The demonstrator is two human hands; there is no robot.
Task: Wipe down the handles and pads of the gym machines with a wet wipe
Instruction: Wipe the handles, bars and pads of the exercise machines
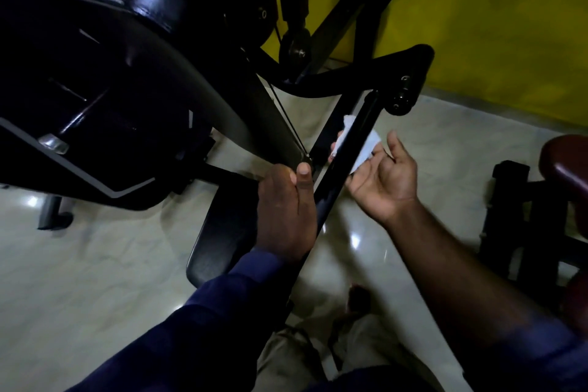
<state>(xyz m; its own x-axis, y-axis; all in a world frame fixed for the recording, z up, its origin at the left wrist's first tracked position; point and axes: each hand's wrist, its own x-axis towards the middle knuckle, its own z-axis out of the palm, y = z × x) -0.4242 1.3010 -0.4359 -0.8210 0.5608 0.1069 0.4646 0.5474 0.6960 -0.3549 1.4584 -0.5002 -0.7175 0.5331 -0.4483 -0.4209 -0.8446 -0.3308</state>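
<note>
A black handle bar [346, 149] of the gym machine runs diagonally from the upper right down to the lower middle. My left hand [286, 210] is closed around its lower stretch, thumb pointing up. My right hand [381, 178] is palm-up to the right of the bar, fingers reaching under it and holding a white wet wipe [366, 149] wrapped against the bar; part of the wipe shows on the bar's left side. A large black padded seat or cover [105, 83] fills the upper left.
The machine's black frame and pulley [297, 48] stand against a yellow wall [496, 19]. A black foot plate [222, 232] lies on the glossy pale floor [95, 264]. A dark red pad on another machine [566, 165] sits at the right edge. My legs are below.
</note>
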